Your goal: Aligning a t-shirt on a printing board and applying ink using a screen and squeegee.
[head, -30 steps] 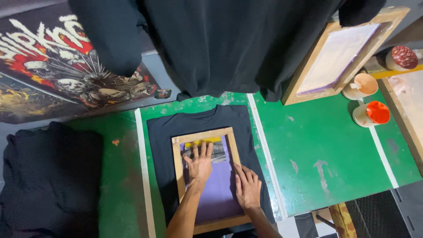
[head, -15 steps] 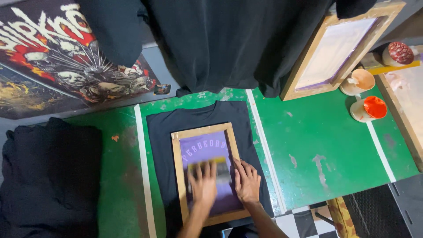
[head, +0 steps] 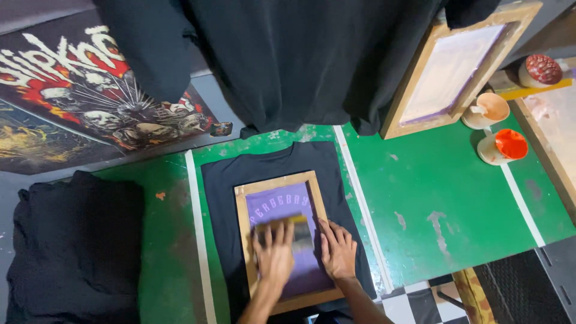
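A wooden printing frame (head: 242, 240) with purple mesh lies on a black t-shirt (head: 219, 192) spread on the green table (head: 432, 180). My left hand (head: 273, 258) rests on the mesh, its fingers over a blurred squeegee (head: 289, 227) with a yellowish handle, about midway down the screen. My right hand (head: 339, 251) lies flat beside it, fingers apart, at the frame's right rail. Pale lettering shows in the mesh above the squeegee.
A second wooden screen (head: 447, 78) leans at the back right, beside a cup of orange-red ink (head: 504, 146), a cream cup (head: 487, 109) and a red-topped jar (head: 540, 70). Black garments (head: 288, 54) hang overhead. A black cloth pile (head: 72, 246) lies left, under a skull poster (head: 90, 102).
The squeegee has come from the far end of the screen down toward me, uncovering the lettering. Both hands slid nearer along the frame.
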